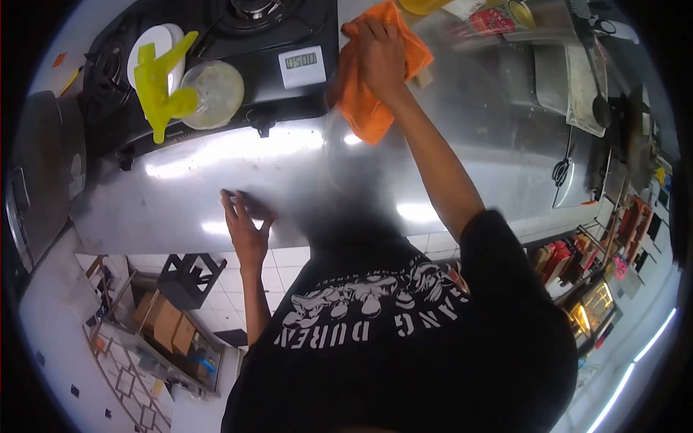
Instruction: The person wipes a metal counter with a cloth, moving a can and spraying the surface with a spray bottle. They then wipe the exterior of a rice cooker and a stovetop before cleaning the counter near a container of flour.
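One right hand (381, 54) presses one orange cloth (364, 101) onto the steel counter (469, 137), fingers closed over it. One left hand (245, 224) lies open and empty, near one yellow spray bottle (162, 86).

Stainless-steel counter (216, 195) bearing a black gas stove (289, 36) at its far edge, an orange cloth (361, 108) beside the stove, a metal tray (570, 72) and a pair of scissors (561, 173) toward the right end, with glare across the bare middle.

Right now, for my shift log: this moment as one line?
left hand: flat on steel counter | right hand: grips orange cloth by stove | spray bottle: on stove
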`<state>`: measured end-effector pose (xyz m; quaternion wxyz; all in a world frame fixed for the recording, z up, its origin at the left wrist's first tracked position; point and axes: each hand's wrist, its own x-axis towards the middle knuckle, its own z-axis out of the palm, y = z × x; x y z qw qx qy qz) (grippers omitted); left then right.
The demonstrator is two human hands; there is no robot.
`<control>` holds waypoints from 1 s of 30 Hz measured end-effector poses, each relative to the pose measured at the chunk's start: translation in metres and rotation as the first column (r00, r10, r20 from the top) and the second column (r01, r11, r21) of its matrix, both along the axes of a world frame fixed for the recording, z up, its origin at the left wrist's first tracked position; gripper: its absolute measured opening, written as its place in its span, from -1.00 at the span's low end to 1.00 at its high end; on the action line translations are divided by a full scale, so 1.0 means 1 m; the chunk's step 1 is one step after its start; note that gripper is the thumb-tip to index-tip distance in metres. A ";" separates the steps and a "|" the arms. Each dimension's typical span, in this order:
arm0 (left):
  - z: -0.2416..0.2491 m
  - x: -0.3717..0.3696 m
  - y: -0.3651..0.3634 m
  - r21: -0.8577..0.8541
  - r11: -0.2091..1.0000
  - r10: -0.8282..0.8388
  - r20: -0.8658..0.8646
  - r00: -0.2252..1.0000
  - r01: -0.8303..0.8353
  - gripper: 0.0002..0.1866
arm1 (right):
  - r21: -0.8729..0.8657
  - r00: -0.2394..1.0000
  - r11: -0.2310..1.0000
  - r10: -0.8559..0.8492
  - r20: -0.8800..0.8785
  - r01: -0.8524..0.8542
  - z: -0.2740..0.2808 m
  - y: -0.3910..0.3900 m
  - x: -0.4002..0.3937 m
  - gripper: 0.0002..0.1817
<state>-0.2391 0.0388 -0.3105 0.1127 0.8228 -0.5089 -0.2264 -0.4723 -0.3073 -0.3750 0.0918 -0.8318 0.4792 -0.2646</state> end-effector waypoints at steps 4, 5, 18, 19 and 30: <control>0.001 -0.003 -0.004 0.045 0.998 0.042 -0.012 0.999 -0.042 0.01 | -0.102 0.991 0.994 0.037 -0.128 -0.050 0.014 0.090 -0.033 -0.67; 0.000 -0.003 -0.003 0.058 0.997 0.049 0.001 0.999 -0.049 0.01 | -0.054 0.988 0.998 0.027 -0.151 -0.035 0.015 0.103 -0.039 -0.64; -0.003 -0.008 -0.004 0.012 0.998 0.063 -0.004 0.998 -0.063 0.02 | 0.009 0.984 0.996 0.087 -0.155 -0.086 0.036 -0.004 -0.006 -0.66; -0.001 -0.006 -0.002 -0.015 0.999 0.052 0.003 0.999 -0.052 0.02 | 0.082 0.972 0.997 0.010 -0.237 0.009 0.029 -0.006 -0.001 -0.68; -0.006 -0.001 0.001 -0.022 0.999 0.033 0.005 0.999 -0.033 0.11 | 0.046 0.950 0.996 0.090 -0.298 -0.080 0.030 0.026 -0.006 -0.69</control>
